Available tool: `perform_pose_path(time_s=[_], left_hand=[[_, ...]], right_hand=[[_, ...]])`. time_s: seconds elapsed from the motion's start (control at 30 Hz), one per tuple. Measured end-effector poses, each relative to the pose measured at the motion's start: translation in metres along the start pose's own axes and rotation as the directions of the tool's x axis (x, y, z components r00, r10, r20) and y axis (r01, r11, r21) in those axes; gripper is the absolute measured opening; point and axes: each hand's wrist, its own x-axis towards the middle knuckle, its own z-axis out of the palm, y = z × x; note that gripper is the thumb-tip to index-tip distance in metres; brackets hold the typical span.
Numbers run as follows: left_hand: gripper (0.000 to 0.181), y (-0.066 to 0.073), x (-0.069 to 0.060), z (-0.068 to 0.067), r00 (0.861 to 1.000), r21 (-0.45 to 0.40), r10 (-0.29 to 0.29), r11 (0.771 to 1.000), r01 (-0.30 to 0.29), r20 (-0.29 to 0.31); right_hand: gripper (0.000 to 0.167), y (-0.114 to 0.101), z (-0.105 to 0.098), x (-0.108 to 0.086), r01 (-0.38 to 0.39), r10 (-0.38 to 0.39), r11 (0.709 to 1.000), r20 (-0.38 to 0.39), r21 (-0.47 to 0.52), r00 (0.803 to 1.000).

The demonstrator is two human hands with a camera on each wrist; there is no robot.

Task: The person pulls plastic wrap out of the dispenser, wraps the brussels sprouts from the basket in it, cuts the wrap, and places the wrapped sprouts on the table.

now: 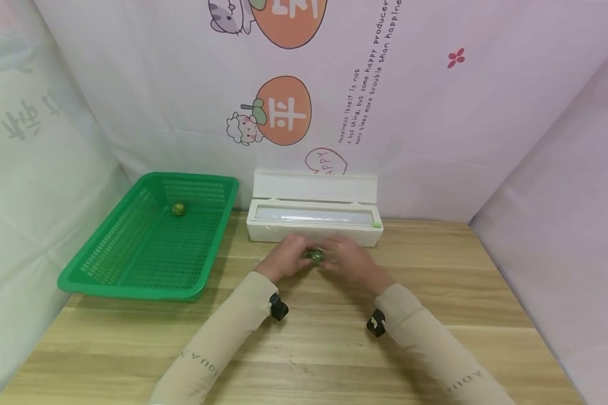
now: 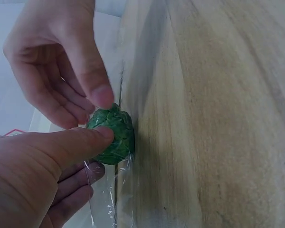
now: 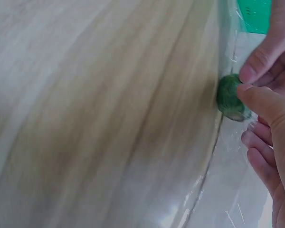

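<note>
A small green Brussels sprout (image 2: 125,127), with clear plastic wrap (image 2: 109,194) about it, is between both hands in front of a white cling film box (image 1: 311,232). My left hand (image 1: 285,257) pinches the sprout, its thumb lying across the leaves; the fingers behind are partly hidden. From the other side my right hand (image 1: 353,264) pinches at the sprout, thumb tip against it in the right wrist view, and its lower fingers curl loosely behind the wrap. The box lid (image 1: 314,185) stands raised, showing a roll of film (image 1: 314,215) inside.
A green plastic basket (image 1: 202,293) stands at the left on the wooden table (image 1: 329,360), with another sprout (image 1: 178,209) in its far part. A green slider (image 1: 376,225) sits at the box's right end. Printed white cloth (image 1: 410,112) hangs behind and at both sides.
</note>
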Motion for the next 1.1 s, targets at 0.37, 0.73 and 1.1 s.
perform_pose_path(time_s=[0.37, 0.73, 1.1], left_hand=[[0.039, 0.003, -0.003, -0.004, 1.0, 0.036, 0.01, 0.999, -0.011, 0.005], [0.054, 0.008, -0.011, -0.008, 0.992, 0.072, 0.092, 0.994, -0.086, -0.083], [0.052, 0.0, -0.013, 0.001, 0.986, 0.164, 0.126, 0.981, -0.107, -0.111]], right_hand=[[0.035, 0.005, 0.014, 0.007, -0.013, 0.011, 0.999, -0.036, -0.037, 0.999], [0.032, 0.011, 0.004, 0.014, -0.035, 0.034, 0.998, 0.03, 0.053, 0.999], [0.033, 0.004, -0.006, 0.016, -0.121, 0.098, 0.966, 0.109, 0.229, 0.989]])
